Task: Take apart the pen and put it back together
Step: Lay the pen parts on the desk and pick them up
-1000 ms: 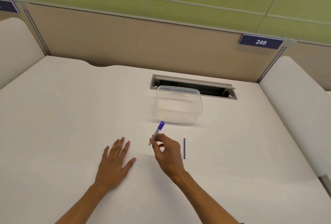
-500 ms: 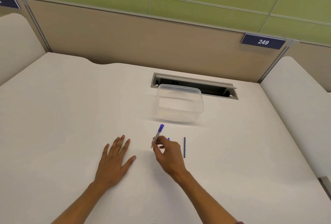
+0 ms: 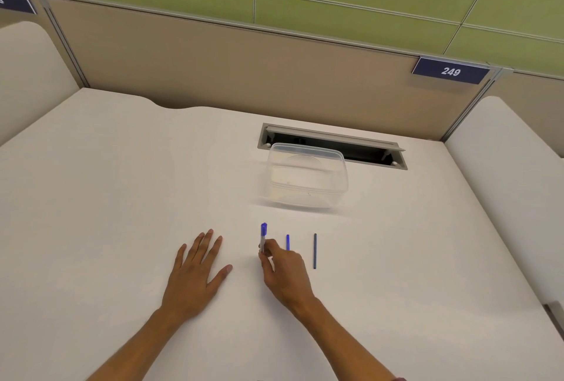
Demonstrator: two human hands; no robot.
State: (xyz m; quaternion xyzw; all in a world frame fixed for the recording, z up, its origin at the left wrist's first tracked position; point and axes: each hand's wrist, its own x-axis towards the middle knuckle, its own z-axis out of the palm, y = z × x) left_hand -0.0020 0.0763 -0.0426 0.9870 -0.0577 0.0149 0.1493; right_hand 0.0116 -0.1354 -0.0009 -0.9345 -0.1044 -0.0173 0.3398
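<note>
My right hand [image 3: 282, 271] pinches the clear pen barrel [image 3: 263, 235], whose blue end points away from me, low over the white desk [image 3: 122, 197]. Just right of the barrel lies a small blue pen part [image 3: 287, 242], half hidden behind my fingers. Further right the thin dark blue refill [image 3: 315, 251] lies straight on the desk. My left hand [image 3: 195, 274] rests flat on the desk with fingers spread, apart from all the pen parts.
A clear plastic container [image 3: 306, 179] stands behind the pen parts. Behind it a cable slot [image 3: 366, 152] opens in the desk. Beige partition walls close the back and both sides; a sign reads 249 [image 3: 451, 71].
My right hand has lowered the barrel toward the desk and turned it from slanted to nearly straight away from me. The small blue part has come into view. The left hand stayed put.
</note>
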